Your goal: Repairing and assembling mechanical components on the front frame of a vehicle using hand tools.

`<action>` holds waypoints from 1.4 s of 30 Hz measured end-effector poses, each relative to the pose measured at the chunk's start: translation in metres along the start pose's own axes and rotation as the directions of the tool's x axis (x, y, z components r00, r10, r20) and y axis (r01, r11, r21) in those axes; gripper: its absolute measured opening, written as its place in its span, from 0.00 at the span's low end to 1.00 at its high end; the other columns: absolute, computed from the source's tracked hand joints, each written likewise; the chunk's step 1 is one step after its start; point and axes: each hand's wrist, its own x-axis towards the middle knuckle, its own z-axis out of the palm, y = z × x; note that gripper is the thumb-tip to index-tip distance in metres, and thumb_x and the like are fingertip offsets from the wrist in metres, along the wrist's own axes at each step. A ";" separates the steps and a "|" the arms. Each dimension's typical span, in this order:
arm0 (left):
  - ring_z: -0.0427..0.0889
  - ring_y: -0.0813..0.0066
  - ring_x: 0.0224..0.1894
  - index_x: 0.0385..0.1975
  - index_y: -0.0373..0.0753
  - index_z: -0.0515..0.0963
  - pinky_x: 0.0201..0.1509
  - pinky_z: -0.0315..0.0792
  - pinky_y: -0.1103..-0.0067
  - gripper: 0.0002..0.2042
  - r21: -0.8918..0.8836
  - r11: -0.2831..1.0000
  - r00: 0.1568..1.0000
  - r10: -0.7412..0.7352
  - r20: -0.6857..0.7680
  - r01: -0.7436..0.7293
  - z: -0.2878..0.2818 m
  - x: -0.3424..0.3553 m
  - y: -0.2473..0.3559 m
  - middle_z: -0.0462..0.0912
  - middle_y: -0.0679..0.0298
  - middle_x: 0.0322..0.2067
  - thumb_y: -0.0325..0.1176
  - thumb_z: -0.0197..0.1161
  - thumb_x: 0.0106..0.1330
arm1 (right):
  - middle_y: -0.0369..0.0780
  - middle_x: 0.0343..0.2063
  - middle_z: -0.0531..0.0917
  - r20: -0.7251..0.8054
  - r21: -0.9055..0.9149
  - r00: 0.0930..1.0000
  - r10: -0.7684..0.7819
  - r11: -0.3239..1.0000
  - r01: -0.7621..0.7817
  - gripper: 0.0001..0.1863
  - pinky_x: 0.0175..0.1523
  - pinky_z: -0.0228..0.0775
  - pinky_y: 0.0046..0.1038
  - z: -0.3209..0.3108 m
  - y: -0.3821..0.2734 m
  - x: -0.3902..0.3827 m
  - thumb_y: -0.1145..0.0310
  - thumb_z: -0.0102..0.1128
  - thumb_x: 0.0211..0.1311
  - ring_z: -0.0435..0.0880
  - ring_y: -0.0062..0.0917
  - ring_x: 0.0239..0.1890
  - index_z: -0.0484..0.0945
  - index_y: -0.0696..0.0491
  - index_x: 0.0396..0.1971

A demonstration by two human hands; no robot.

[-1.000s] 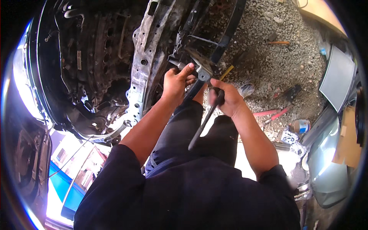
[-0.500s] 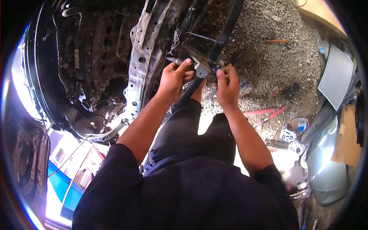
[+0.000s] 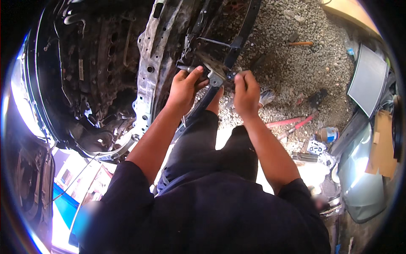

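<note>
My left hand (image 3: 183, 89) is closed around a slim grey tapered tool (image 3: 185, 67), its thumb lying along the top. Just right of that hand, a grey metal bracket (image 3: 216, 78) sits against a long black bar (image 3: 207, 98) that runs past the car's front end. My right hand (image 3: 246, 92) is on the bracket's other side, thumb and fingers pinched together beside a small dark fastener (image 3: 231, 76). What those fingers hold, if anything, is hidden.
The open engine bay (image 3: 97, 63) and a perforated metal crossmember (image 3: 148, 55) lie left. On the gravel (image 3: 292, 55) are an orange-handled tool (image 3: 301, 43), red-handled cutters (image 3: 302, 122) and a jar (image 3: 329, 134). Grey panels (image 3: 368, 80) and cardboard (image 3: 382, 144) stand right.
The whole view has shifted slightly, so the car and bar sit further left. Both hands stay at the bracket; the right hand's fingers have curled in more.
</note>
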 end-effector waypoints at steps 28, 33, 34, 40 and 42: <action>0.84 0.71 0.43 0.49 0.39 0.81 0.48 0.81 0.70 0.12 0.199 0.976 0.989 0.109 -0.099 -0.088 -0.012 0.006 -0.010 0.85 0.65 0.41 0.41 0.69 0.79 | 0.53 0.30 0.87 -0.088 0.031 0.976 0.197 0.980 -0.195 0.18 0.41 0.78 0.45 0.007 0.004 0.001 0.60 0.55 0.75 0.89 0.48 0.34 0.81 0.59 0.30; 0.87 0.64 0.47 0.49 0.38 0.82 0.54 0.80 0.64 0.09 0.026 0.997 0.997 0.066 0.026 -0.067 -0.013 0.015 -0.012 0.87 0.61 0.44 0.36 0.65 0.81 | 0.41 0.19 0.80 0.136 0.066 0.990 0.049 0.996 -0.058 0.14 0.22 0.66 0.30 -0.005 0.025 0.035 0.65 0.56 0.73 0.75 0.23 0.15 0.82 0.59 0.29; 0.87 0.63 0.49 0.49 0.37 0.82 0.55 0.80 0.63 0.08 -0.004 0.996 0.995 0.084 0.056 -0.084 -0.013 0.017 -0.013 0.87 0.61 0.45 0.35 0.64 0.80 | 0.41 0.19 0.80 0.132 0.068 0.990 0.049 0.996 -0.059 0.14 0.22 0.66 0.30 -0.006 0.031 0.037 0.65 0.56 0.73 0.75 0.23 0.15 0.82 0.59 0.29; 0.87 0.64 0.51 0.51 0.37 0.81 0.56 0.80 0.66 0.09 0.066 0.985 0.987 0.158 0.021 -0.159 -0.025 0.022 -0.021 0.88 0.59 0.48 0.35 0.63 0.82 | 0.40 0.21 0.81 0.206 0.329 0.840 0.502 0.773 -0.542 0.14 0.24 0.66 0.31 0.001 -0.001 0.022 0.64 0.57 0.75 0.75 0.25 0.17 0.81 0.57 0.32; 0.87 0.65 0.52 0.51 0.36 0.81 0.56 0.80 0.66 0.09 0.087 0.984 0.988 0.154 0.029 -0.156 -0.025 0.021 -0.020 0.88 0.59 0.48 0.35 0.62 0.82 | 0.47 0.26 0.86 -0.163 0.084 0.976 0.147 0.987 -0.135 0.15 0.39 0.76 0.45 0.014 0.007 -0.005 0.58 0.55 0.77 0.88 0.49 0.30 0.81 0.54 0.36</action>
